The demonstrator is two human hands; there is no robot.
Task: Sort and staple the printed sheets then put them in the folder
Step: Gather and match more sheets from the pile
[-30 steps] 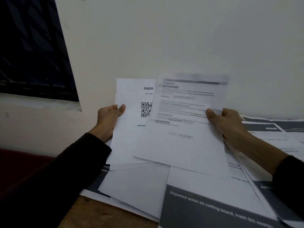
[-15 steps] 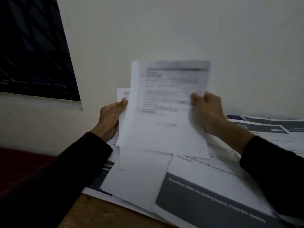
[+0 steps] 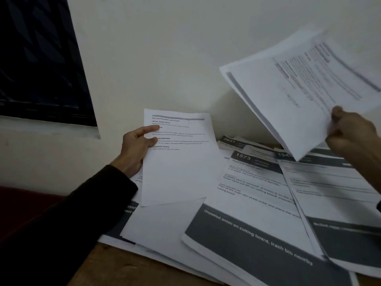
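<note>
My left hand (image 3: 137,148) pinches one sheet (image 3: 179,157) upright at its edge. My right hand (image 3: 350,136) grips a lifted sheaf (image 3: 294,89) (blurred) by its corner: it may fan apart, mixing with the pile (image 3: 257,203). Folder unseen.

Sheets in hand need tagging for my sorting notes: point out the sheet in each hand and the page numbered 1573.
Left-hand sheet (image 3: 177,168): head view, blank lower half.
Right-hand sheets (image 3: 288,93): head view, middle of the printed face.
1573 page (image 3: 243,156): head view, dark header band.
</note>
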